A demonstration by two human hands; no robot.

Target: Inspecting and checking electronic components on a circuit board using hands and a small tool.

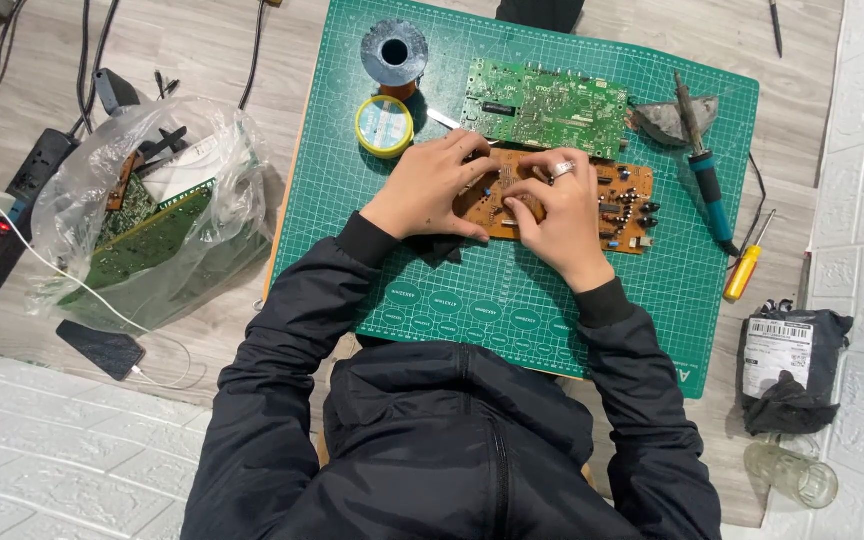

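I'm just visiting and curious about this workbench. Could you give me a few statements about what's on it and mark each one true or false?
1. Both hands rest on the brown circuit board. True: left hand and right hand lie on it.
2. The soldering iron is in the right hand. False: it lies on the green cutting mat, untouched.
3. A green circuit board lies beyond the brown one. True.
4. The yellow-handled screwdriver lies left of the mat. False: it lies at its right edge.
5. The plastic bag holds circuit boards. True.
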